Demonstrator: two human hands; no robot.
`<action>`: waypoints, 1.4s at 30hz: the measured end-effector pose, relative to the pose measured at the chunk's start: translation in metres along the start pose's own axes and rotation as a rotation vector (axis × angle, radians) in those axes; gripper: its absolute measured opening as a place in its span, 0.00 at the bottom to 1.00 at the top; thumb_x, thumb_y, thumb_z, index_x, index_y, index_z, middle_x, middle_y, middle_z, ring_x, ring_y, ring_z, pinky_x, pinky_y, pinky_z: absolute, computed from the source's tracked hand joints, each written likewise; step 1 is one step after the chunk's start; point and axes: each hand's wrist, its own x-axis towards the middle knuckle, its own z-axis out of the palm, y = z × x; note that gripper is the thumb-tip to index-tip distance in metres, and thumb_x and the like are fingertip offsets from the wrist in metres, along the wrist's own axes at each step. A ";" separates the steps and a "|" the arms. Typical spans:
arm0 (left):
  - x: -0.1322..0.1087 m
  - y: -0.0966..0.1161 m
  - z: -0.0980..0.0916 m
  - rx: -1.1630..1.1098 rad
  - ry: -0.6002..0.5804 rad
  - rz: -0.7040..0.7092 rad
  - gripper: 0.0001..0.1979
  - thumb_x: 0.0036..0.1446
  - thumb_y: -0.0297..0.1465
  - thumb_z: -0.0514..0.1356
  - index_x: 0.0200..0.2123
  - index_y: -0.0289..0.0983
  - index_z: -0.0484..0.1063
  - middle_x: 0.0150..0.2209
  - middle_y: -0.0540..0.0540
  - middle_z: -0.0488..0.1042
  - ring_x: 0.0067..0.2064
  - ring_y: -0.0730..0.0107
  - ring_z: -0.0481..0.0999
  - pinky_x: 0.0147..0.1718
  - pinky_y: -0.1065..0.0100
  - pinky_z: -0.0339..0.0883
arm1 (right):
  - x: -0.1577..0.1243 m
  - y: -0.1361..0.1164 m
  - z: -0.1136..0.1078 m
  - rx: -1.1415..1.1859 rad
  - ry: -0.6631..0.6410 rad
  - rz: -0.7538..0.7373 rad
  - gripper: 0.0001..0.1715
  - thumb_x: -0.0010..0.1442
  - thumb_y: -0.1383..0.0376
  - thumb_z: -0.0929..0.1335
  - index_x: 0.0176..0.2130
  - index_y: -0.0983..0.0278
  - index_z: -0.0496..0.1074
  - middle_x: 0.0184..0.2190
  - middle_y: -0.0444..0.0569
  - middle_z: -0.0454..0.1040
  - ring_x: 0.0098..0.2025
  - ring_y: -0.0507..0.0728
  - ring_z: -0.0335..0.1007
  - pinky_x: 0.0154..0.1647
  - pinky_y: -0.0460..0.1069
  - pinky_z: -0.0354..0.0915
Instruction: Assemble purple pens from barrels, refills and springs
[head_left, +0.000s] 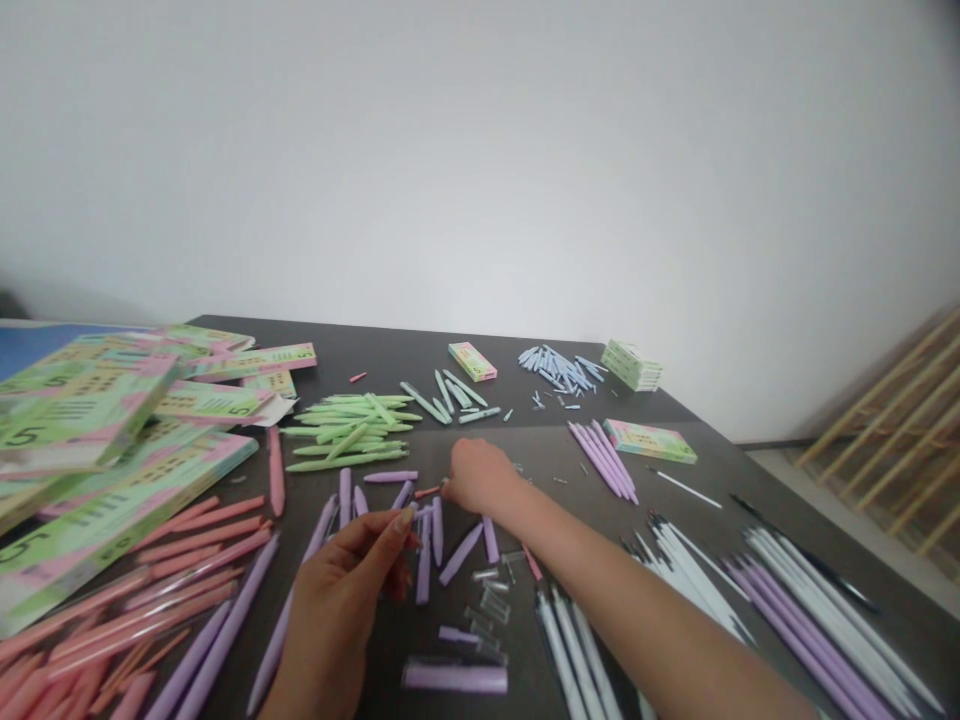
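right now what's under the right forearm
White sticks and a pink piece show along the near edge of the right forearm; whatever lies beneath it is covered.

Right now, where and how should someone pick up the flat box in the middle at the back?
Probably across the middle of the box, from above, thumb on one long side, fingers on the other. It lies flat and is longer than wide; the pale green pens lie off its left, so coming in from its right looks clearer.
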 end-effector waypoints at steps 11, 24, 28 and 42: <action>-0.021 0.012 0.015 -0.029 -0.026 -0.046 0.11 0.41 0.38 0.65 0.19 0.35 0.74 0.16 0.51 0.69 0.18 0.76 0.61 0.18 0.73 0.55 | -0.087 0.011 -0.028 1.029 -0.071 -0.026 0.09 0.54 0.61 0.66 0.31 0.65 0.64 0.23 0.45 0.76 0.23 0.53 0.74 0.22 0.45 0.67; -0.030 0.009 0.015 -0.084 -0.120 -0.136 0.09 0.43 0.37 0.65 0.21 0.37 0.76 0.20 0.50 0.72 0.21 0.75 0.64 0.21 0.72 0.59 | -0.110 0.021 -0.002 1.527 0.092 -0.037 0.12 0.45 0.59 0.74 0.28 0.65 0.74 0.20 0.44 0.74 0.22 0.50 0.70 0.26 0.45 0.69; -0.030 0.007 0.014 -0.071 -0.135 -0.139 0.09 0.43 0.37 0.65 0.21 0.36 0.76 0.21 0.49 0.72 0.21 0.74 0.64 0.22 0.71 0.59 | -0.113 0.017 0.002 1.533 0.051 -0.028 0.15 0.42 0.58 0.75 0.28 0.65 0.74 0.22 0.46 0.76 0.24 0.52 0.73 0.28 0.47 0.70; -0.030 0.005 0.013 -0.070 -0.145 -0.134 0.09 0.44 0.37 0.64 0.22 0.36 0.76 0.20 0.49 0.73 0.21 0.74 0.64 0.21 0.72 0.59 | -0.116 0.014 0.011 1.520 0.112 -0.116 0.07 0.47 0.63 0.73 0.30 0.61 0.77 0.24 0.45 0.77 0.27 0.52 0.73 0.30 0.46 0.67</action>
